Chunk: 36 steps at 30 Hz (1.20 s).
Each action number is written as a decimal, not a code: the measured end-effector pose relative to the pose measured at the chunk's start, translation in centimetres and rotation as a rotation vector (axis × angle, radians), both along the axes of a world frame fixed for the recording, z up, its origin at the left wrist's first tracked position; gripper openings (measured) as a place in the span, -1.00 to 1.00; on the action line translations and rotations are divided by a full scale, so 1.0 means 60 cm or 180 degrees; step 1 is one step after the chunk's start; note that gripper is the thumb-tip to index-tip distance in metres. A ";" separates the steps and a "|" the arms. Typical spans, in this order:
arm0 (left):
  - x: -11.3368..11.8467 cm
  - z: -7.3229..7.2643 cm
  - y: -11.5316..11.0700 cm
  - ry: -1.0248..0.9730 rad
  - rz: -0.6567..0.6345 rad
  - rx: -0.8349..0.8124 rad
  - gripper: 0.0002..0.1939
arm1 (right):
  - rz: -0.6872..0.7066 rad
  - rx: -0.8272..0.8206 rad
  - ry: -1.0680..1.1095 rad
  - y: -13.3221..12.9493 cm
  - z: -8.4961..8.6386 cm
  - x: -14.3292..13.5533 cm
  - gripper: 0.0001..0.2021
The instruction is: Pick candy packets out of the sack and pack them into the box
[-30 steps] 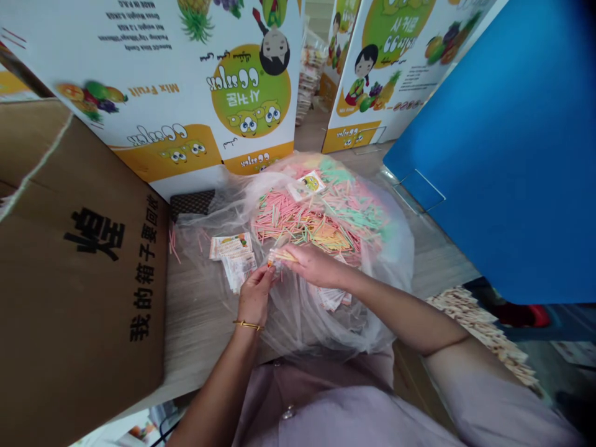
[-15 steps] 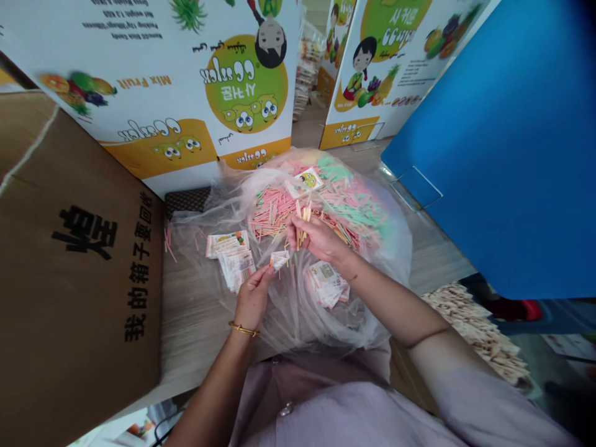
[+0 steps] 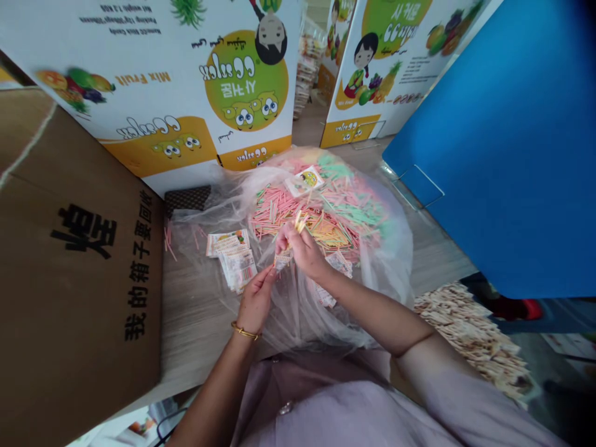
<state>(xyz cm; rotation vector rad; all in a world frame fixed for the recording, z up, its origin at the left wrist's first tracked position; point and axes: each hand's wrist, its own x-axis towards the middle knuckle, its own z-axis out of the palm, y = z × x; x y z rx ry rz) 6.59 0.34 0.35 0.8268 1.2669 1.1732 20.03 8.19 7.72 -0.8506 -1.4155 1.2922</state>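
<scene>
Between its fingertips my left hand (image 3: pixel 257 298) pinches a small printed packet (image 3: pixel 282 261). My right hand (image 3: pixel 305 249) is closed round several pale yellow sticks (image 3: pixel 300 221), right above that packet, and partly hides it. Behind the hands, a clear plastic bag (image 3: pixel 391 248) lies spread with a heap of pink, green and yellow sticks (image 3: pixel 274 211). On the heap rests a white packet with a green and yellow print (image 3: pixel 308 180). One pile of packets (image 3: pixel 238 267) lies left of my left hand; another (image 3: pixel 339 264) is partly under my right forearm.
A brown carton (image 3: pixel 84 298) stands at the left. White printed cartons (image 3: pixel 153 81) line the back, with stacked packets (image 3: pixel 307 62) in the gap between them. A blue panel (image 3: pixel 512 155) is at the right. Below it lie many packets (image 3: pixel 470 329). Loose pink sticks (image 3: pixel 170 239) lie beside the brown carton.
My right hand has moved down and slightly left with the sticks, to the packet in my left hand. My left hand has shifted slightly right.
</scene>
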 end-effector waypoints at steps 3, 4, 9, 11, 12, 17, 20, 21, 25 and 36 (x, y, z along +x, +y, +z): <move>0.001 -0.001 0.000 0.0000 0.0014 0.0021 -0.49 | -0.0009 0.0217 -0.0417 -0.008 -0.002 0.005 -0.44; 0.001 -0.001 0.000 -0.0004 0.0012 0.0042 -0.49 | -0.0001 0.0265 -0.0522 -0.010 -0.002 0.007 -0.43; 0.002 0.003 0.000 -0.0027 -0.0010 0.0119 -0.52 | 0.0061 0.0073 -0.0384 -0.011 -0.003 0.018 -0.39; 0.004 0.008 -0.001 -0.0037 -0.0022 0.0130 -0.53 | 0.0068 -0.0056 -0.0335 -0.009 -0.003 0.022 -0.39; 0.004 0.011 -0.001 -0.0020 -0.0022 0.0126 -0.53 | 0.0074 -0.0104 -0.0406 -0.008 -0.003 0.023 -0.39; 0.006 0.021 -0.001 0.0145 -0.0067 0.0139 -0.53 | 0.0213 -0.0066 -0.0833 -0.005 -0.005 0.024 -0.44; 0.005 0.022 0.001 -0.0007 0.0007 0.0063 -0.51 | 0.0601 -0.0019 -0.0769 -0.001 -0.005 0.024 -0.48; 0.004 0.023 0.002 -0.0110 0.0061 0.0017 -0.51 | 0.0727 -0.0005 -0.0756 0.001 -0.005 0.025 -0.50; 0.002 0.037 0.004 -0.0445 0.0088 -0.0113 -0.50 | 0.1056 -0.0253 -0.0570 0.010 0.000 0.034 -0.57; 0.007 0.065 0.003 -0.0759 -0.0168 -0.0381 -0.54 | 0.1309 -0.0128 -0.0989 0.024 0.018 0.043 -0.57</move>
